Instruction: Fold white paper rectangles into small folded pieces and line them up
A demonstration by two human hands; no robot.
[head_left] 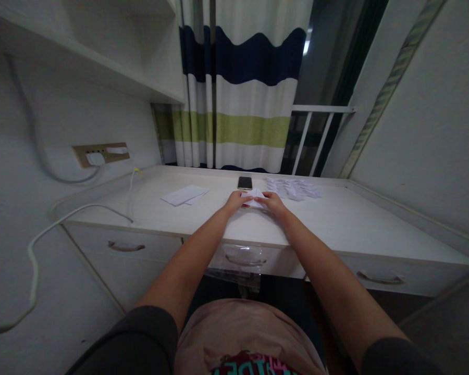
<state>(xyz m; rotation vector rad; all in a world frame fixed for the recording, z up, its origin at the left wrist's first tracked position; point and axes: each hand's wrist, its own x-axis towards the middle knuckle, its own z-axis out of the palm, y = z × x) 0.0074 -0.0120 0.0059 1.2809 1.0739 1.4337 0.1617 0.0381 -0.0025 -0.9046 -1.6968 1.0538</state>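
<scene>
Head view, one entry per item.

- Folded white paper (255, 197) — on the desk (347, 219), dead centre, between my two hands. A peaked, part-folded shape; the creases are too small to read.
- Left hand (237, 201) — at 9 o'clock of the paper, fingertips pressed onto its left edge.
- Right hand (274, 203) — at 3 o'clock, fingers pinching or pressing the right edge; which, I cannot tell.
- Phone (244, 182) — at 12 o'clock, just beyond the paper, face up, dark.
- Small folded pieces (294, 188) — a spread at 1 o'clock, near the paper.
- Flat sheets (184, 195) — at 10 o'clock, well apart.

Step in hand, as I judge it — a fold midway, both hands steadying the piece. The next move calls for edges aligned and a firm crease.
</scene>
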